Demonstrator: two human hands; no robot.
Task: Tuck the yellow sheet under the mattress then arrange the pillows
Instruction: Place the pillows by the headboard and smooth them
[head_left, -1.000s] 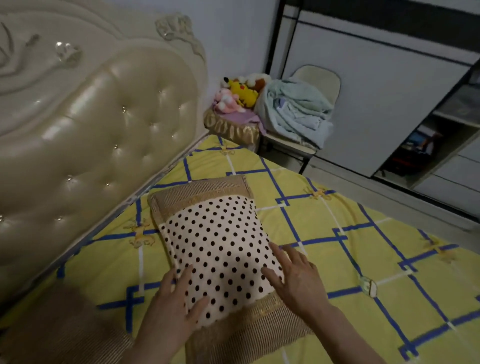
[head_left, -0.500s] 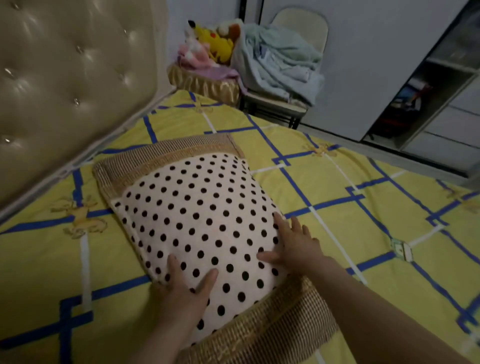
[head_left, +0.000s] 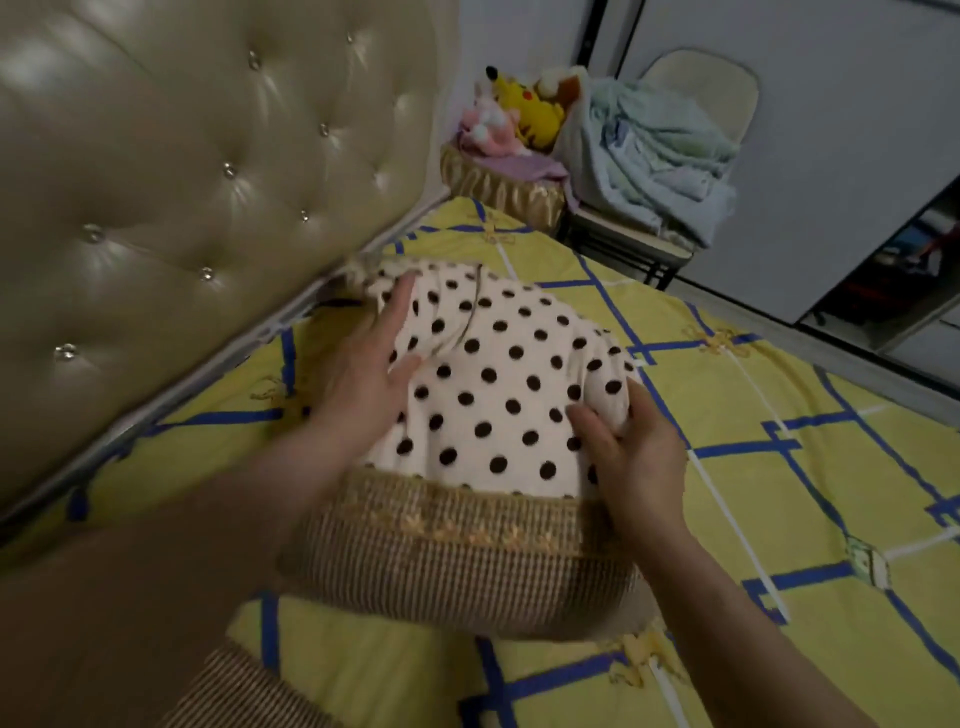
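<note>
nearest, a second brown ribbed pillow (head_left: 228, 691) at the bottom left. the polka-dot pillow (head_left: 498, 410) lies on the yellow sheet (head_left: 779, 467), its long axis towards the tufted headboard (head_left: 182, 182). right hand (head_left: 631, 457) pinches its near right corner, fingers curled; left hand (head_left: 363, 369) presses flat, fingers straight, nearer the headboard. soft plush centre, woven ribbed ends

A tufted beige headboard (head_left: 197, 171) with crystal studs rises at left. Beyond the bed, plush toys (head_left: 511, 117) fill a gold-skirted basket (head_left: 501, 189) beside a chair (head_left: 691, 135) heaped with pale laundry (head_left: 654, 150), before grey wardrobe doors (head_left: 841, 156).
</note>
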